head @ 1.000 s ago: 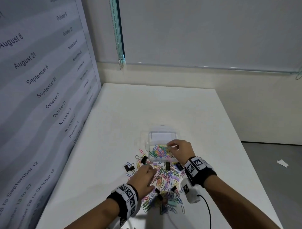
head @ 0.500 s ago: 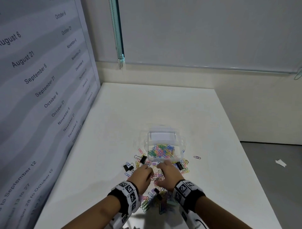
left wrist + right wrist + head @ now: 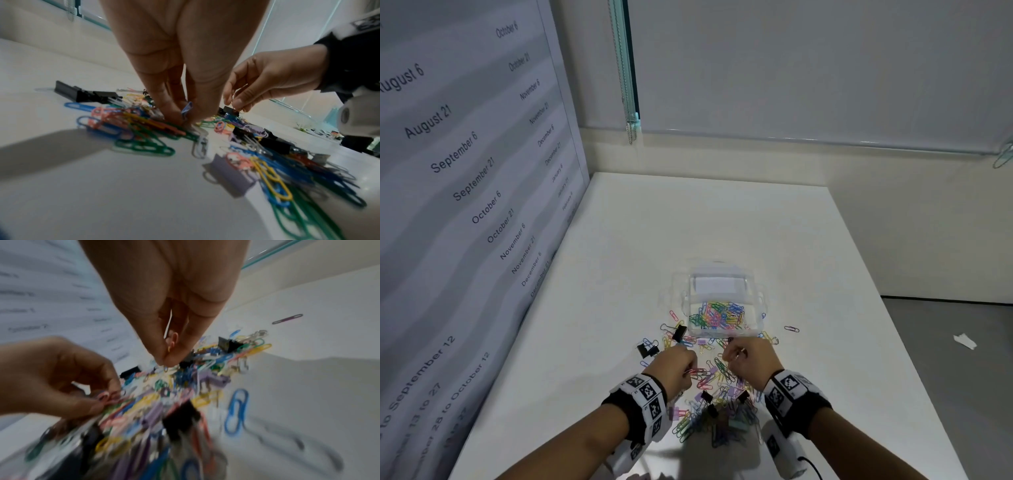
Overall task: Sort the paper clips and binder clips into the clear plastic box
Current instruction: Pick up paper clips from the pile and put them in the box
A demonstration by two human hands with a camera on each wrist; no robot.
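The clear plastic box [image 3: 751,279] stands open mid-table, with colourful paper clips [image 3: 717,315] in its near compartment. In front of it lies a loose pile of paper clips and binder clips [image 3: 717,407]. My left hand [image 3: 685,368] is over the pile's left side. In the left wrist view its fingertips [image 3: 174,113] pinch a blue paper clip [image 3: 187,108], and pink clips [image 3: 107,396] sit against its thumb. My right hand [image 3: 729,353] is at the pile's far edge, pinching a thin paper clip [image 3: 169,348] beside a black binder clip [image 3: 229,110].
Black binder clips [image 3: 646,348] lie left of the pile, and a single purple paper clip [image 3: 791,329] lies to the right of the box. A printed date panel [image 3: 465,171] walls the table's left side. The table's right edge [image 3: 914,377] drops to grey floor.
My right hand has come back from over the box to the pile and now pinches a clip. My left hand stayed at the pile and closed on clips.
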